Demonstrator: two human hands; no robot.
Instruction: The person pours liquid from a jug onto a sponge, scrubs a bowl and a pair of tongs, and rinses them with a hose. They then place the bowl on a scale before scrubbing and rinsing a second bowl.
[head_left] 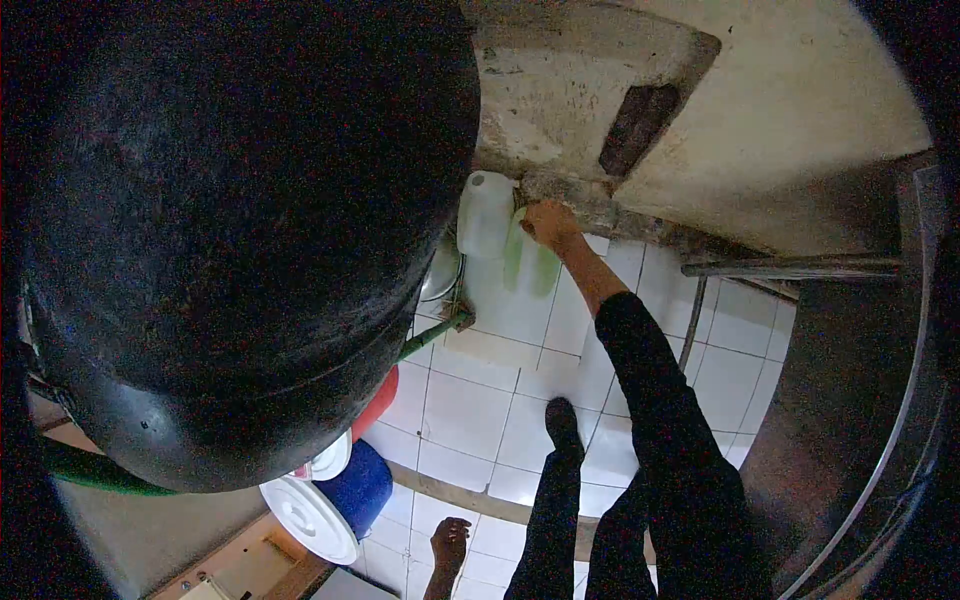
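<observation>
My right hand [549, 225], at the end of a black sleeve, is closed around the top of a pale green translucent bottle [515, 255] near the base of the wall. The bottle's lower part is blurred against the white floor tiles. Just left of it stands a whitish plastic jug [486, 215]. My left hand [450, 542] hangs low over the floor, left of my legs, with its fingers loosely bent and slightly apart and nothing visible in it.
A large black tank [250, 230] fills the upper left. Below it are a blue bucket [355, 490], a white lid [308, 520] and a red container [376, 402]. A green pipe [432, 336] juts out beside the tank. Metal bars [790, 268] stand right.
</observation>
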